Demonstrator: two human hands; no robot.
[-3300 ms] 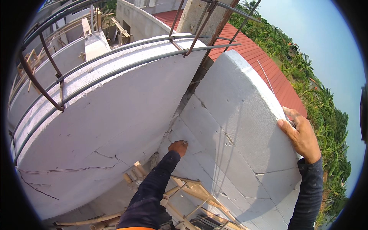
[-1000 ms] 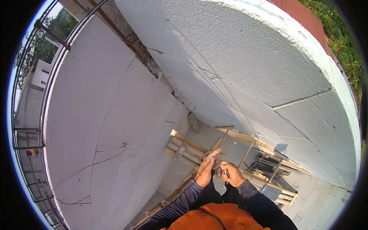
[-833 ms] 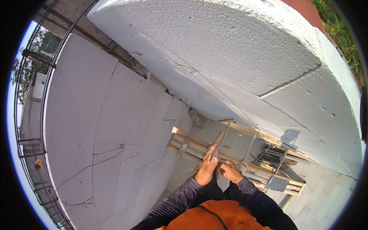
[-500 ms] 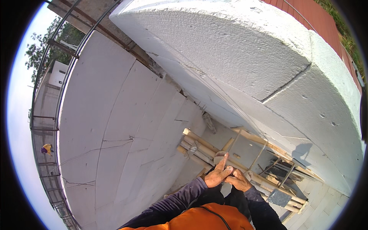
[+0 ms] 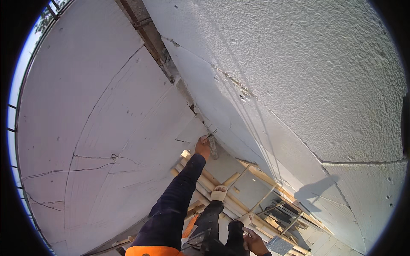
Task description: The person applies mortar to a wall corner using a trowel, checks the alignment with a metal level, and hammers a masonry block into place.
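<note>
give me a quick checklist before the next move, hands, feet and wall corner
1. Left hand near the wall corner: ok
2. Left grip secure: cannot tell, too small
3. Right hand away from the corner: ok, low by the right leg
4. Closed footwear: not ok, sandals look open-toed
5. Footing on bamboo poles: cannot tell, contact hidden
6. Corner smooth: not ok, rough strip along it

Whitish block walls [image 5: 341, 85], dark-lined; navy sleeve [image 5: 175, 205]; orange garment [image 5: 158, 250].
</note>
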